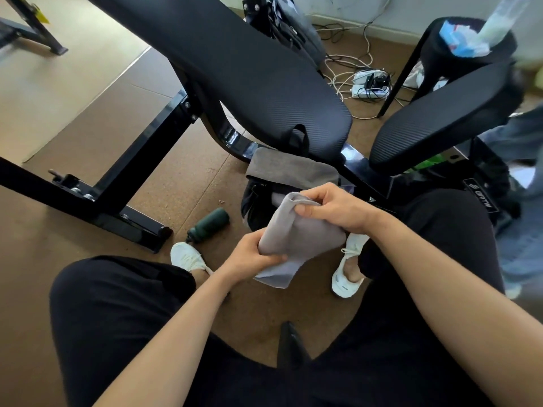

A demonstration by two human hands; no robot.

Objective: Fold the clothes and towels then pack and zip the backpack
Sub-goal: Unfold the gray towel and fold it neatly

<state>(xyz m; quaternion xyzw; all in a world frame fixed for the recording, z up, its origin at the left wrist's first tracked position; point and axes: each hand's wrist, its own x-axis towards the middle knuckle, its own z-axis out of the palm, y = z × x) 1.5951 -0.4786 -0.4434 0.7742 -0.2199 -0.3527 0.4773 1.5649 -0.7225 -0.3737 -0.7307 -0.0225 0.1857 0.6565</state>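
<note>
- The left hand (254, 255) has its grip closed round the lower part of a soft, light grey cloth towel (296, 233), with the thumb across the front and the fingers curled beneath. We judge that it anchors the bundle so the layers do not slide apart.
- The right hand (338, 210) pinches the towel's upper folded edge between thumb and fingers, bunching it into a rounded lip. We think it is held this way so that the edge can be brought over for the next fold.
- The towel hangs in the air between the person's knees, carried by both hands and touching no surface. A loose corner hangs below the left hand. It looks thick and limp, so we expect it to keep a fold only while held or pressed.
- Just beyond the hands, a black fabric backpack (255, 210) stands on the brown floor (176, 186), and a darker grey towel (291, 168) is draped over its far side. We take it the bag sits this close so each folded piece can go straight in. We cannot make out its zip.
- To the left of the backpack, a dark green cylindrical bottle (210, 224) lies on its side on the floor, near a white shoe (188, 257).
- Further out, a black padded weight bench (249, 69) slants across the floor, and white cables (352, 66) lie tangled by the far wall.
- We judge the folding to be in hand, with packing and zipping not yet done.
</note>
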